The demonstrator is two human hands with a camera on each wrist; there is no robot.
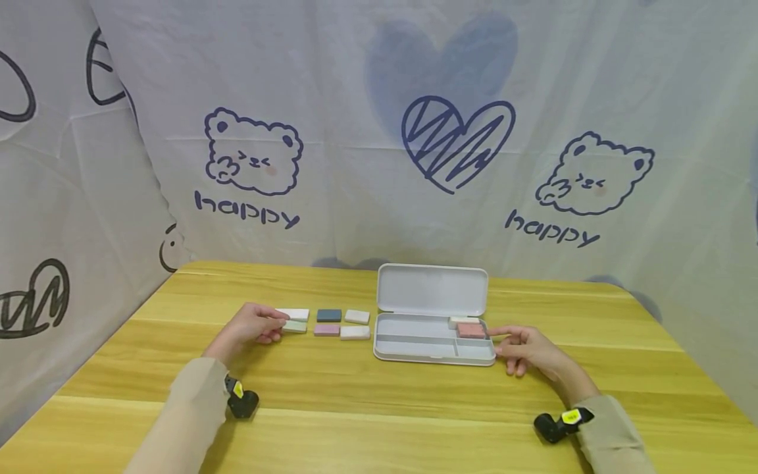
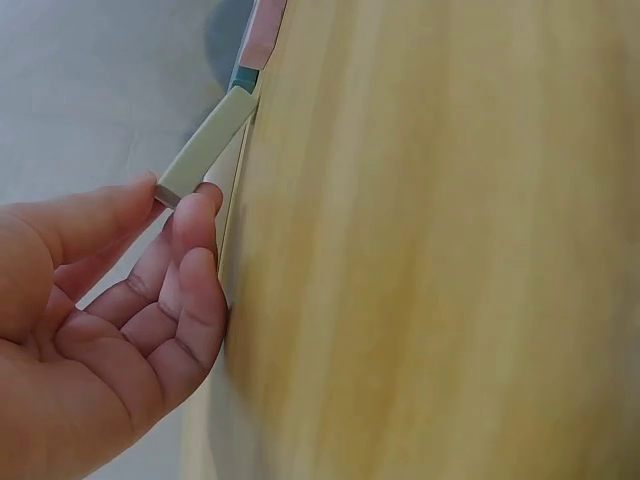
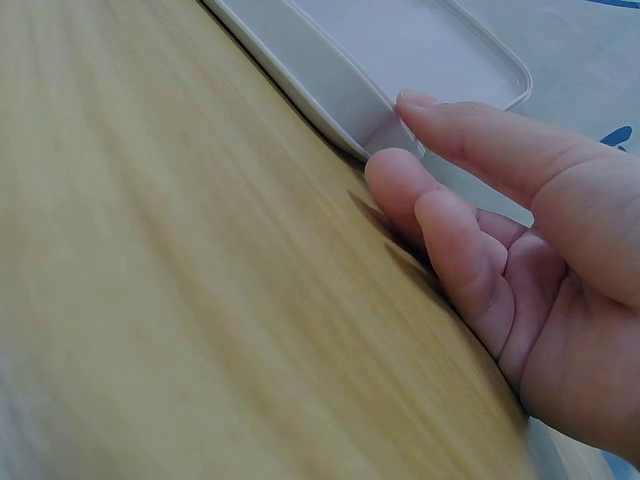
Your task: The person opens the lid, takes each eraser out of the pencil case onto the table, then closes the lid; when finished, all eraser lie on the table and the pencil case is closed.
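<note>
In the head view, my left hand [image 1: 257, 323] pinches a pale green rectangular block [image 1: 295, 326] by its left end. The left wrist view shows this green block [image 2: 210, 147] tilted between thumb and fingertip. A white block [image 1: 294, 314] lies just behind it. At the right end of an open light-grey case [image 1: 412, 348], my right hand [image 1: 530, 350] touches the rim with its fingertips. The right wrist view has one fingertip on the case's wall [image 3: 330, 75] and the other fingers loosely bent beside it. A salmon-pink block [image 1: 470, 330] and a white block [image 1: 464, 321] lie in its back right.
Between left hand and case lie a dark blue-grey block [image 1: 329, 315], a lilac block [image 1: 327, 330] and two whitish blocks [image 1: 354, 333]. Dividers split the case into compartments; its lid [image 1: 432, 289] stands up behind. A printed cloth [image 1: 349, 210] hangs behind the wooden table [image 1: 355, 421].
</note>
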